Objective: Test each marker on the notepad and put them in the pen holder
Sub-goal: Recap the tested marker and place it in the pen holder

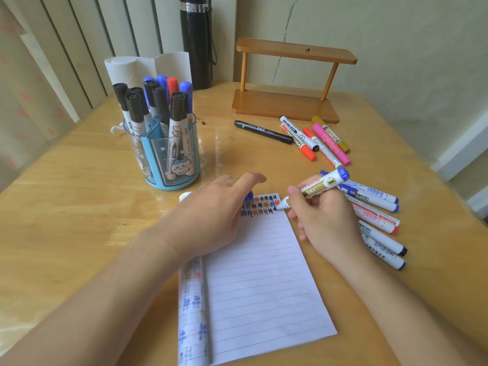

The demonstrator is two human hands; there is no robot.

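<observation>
- The notepad (264,281) lay open on the wooden tabletop (79,180), closest to the person, its used pages (191,307) folded over along the left edge.
- The left hand (211,217) rested palm down on the notepad's upper left part. A blue cap (248,197) peeked out from under it; I could not tell whether the fingers gripped the cap or only lay over it.
- The right hand (324,215) had its fingers closed round a gold-labelled marker (314,187) with a blue rear end, held at a slant. Its tip touched the notepad's top right corner, at the end of rows of small test marks (261,206) in blue, red, black and orange.
- Just right of that hand, partly under it, lay a loose pile of white-barrelled markers (375,204) with blue, red and black caps.
- Farther back lay another group: a black marker (262,132) on its own, then white-and-red ones, a pink marker (331,143) and a yellow marker (332,137) side by side.
- To the left stood the translucent blue pen holder (182,165), upright, with black-, blue- and red-capped markers (137,109) standing in its compartments.
- Behind the holder stood a roll of white paper (132,68).
- At the back were a wooden stand (287,104) and a tall black flask (196,40) by the wall.
</observation>
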